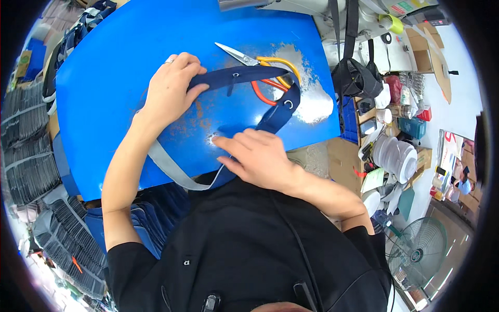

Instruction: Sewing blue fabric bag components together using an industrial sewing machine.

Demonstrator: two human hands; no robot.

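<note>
A long navy fabric band [218, 79] with a grey underside lies in a loop over the blue table. Small light ring-shaped marks or fittings show on it. My left hand [174, 86] is closed on the band's upper left part, thumb and fingers at its edge. My right hand [257, 156] is closed over the band's near right part, with the index finger stretched left. At that fingertip is a small bright spot I cannot make out. Scissors [262, 67] with orange and yellow handles lie partly under the band, blades toward the far left.
The blue table [104, 104] has worn, silvery patches at its right. A machine [301, 10] stands at the far edge, a black mesh pouch [358, 78] hanging beside it. Stacks of dark fabric pieces [26, 166] are at left. A fan [421, 249] stands at lower right.
</note>
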